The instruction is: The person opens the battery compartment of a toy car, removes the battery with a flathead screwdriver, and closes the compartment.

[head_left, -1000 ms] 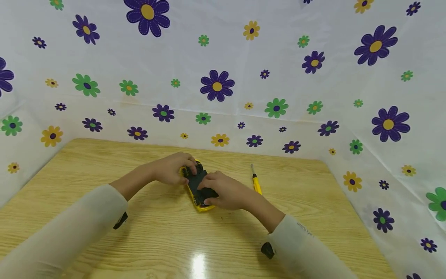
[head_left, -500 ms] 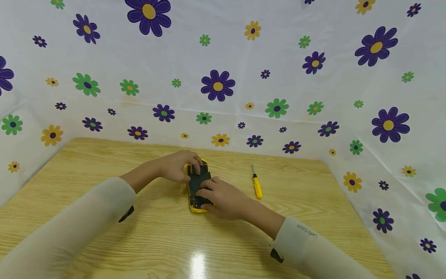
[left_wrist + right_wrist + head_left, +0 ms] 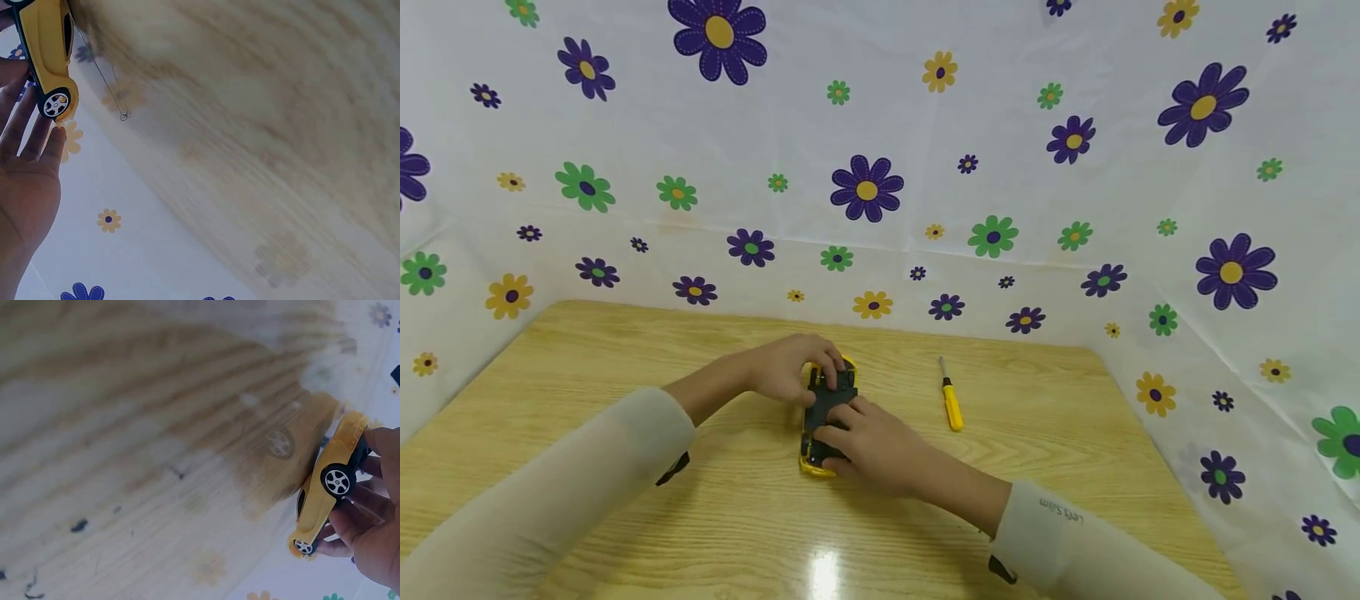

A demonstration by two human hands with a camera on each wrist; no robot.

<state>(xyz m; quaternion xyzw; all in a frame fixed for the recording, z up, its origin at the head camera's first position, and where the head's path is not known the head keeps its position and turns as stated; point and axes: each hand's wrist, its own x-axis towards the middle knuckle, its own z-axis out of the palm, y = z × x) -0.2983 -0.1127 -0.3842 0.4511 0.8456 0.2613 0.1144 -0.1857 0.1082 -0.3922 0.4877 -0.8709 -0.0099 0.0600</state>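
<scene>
A yellow toy car [image 3: 822, 410] lies upside down on the wooden table, its black underside facing up. My left hand [image 3: 792, 368] grips its far end, thumb along the left side and fingers bent over the underside. Nearer me, my right hand [image 3: 883, 446] holds the car from the right, with fingertips on the black base and the thumb by the near end. Both wrist views show the yellow body and silver-spoked wheels: the toy car [image 3: 49, 44] beside the left fingers, and the toy car [image 3: 326, 469] against the right fingers. The right hand covers part of the underside.
A screwdriver [image 3: 952, 407] with a yellow handle lies to the right of the car, tip pointing away. A white flower-printed cloth [image 3: 910, 125] stands behind the table [image 3: 1037, 467] and along both sides.
The car has turned clockwise, its far end swinging right and its near end left, and has come slightly closer. Both hands moved with it. The screwdriver stayed put.
</scene>
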